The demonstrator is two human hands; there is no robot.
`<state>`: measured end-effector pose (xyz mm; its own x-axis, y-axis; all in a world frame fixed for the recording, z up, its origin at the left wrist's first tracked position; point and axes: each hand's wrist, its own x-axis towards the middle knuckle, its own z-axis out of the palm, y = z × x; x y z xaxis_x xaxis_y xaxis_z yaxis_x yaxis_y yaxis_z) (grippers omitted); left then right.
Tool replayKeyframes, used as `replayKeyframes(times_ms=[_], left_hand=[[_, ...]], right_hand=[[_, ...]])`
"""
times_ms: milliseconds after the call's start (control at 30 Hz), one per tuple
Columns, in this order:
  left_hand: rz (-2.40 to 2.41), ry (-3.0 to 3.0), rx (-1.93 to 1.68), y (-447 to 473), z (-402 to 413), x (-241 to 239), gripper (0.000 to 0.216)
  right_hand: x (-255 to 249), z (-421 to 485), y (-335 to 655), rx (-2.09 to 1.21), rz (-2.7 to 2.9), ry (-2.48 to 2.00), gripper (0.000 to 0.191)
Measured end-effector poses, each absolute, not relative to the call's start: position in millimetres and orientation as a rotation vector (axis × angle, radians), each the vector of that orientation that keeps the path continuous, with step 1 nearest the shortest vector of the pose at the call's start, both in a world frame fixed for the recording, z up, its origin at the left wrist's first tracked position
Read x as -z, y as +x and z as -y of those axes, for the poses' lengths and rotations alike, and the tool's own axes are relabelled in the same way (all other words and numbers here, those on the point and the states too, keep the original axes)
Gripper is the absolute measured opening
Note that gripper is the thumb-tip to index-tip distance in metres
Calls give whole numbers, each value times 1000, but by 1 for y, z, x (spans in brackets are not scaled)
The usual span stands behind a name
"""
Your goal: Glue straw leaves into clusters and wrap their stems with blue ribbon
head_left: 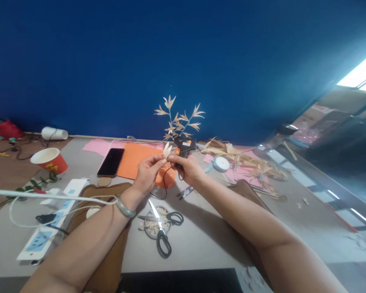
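My left hand (147,173) pinches a small cluster of pale dried leaves (167,150) between its fingertips. My right hand (186,167) is closed round a black glue gun (184,147), its nozzle close to the leaf cluster and its black cord (164,185) hanging down. Just behind both hands stands a twig with several dried leaf sprays (177,120). A green bangle (124,207) sits on my left wrist.
Black-handled scissors (162,232) lie open on a round woven piece near me. A black phone (111,162) rests by orange paper (134,160). A red paper cup (49,160) and white power strip (50,221) are left; a dried leaf pile (247,160) and tape roll (221,163) right.
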<state>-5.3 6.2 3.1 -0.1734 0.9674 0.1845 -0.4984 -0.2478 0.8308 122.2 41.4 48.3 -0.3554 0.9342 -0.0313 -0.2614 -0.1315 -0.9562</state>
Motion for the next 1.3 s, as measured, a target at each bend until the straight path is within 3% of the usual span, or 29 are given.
replayKeyframes(times_ms=[233,500,667,933,1300], left_hand=[[-766,982,-1708,-3,-3,-2,19],[-1108,1452,-1982,0,14,-11,12],[-1174,1654,-1926,-2,14,-5,7],[-1110,1127,-1963,-9,-7,2,19],[-1177,920,-1783,-6,-2,-2,23]], right_hand=[[-53,-43,131,-1435,1225,-873,26],[-91,-79,145,-1224,933,-857,34],[-71,-106,123,-1208,886,-774,43],[-33,-133,155,-982,866,-947,51],[-49,-122,208,-935,1046,-1022,38]])
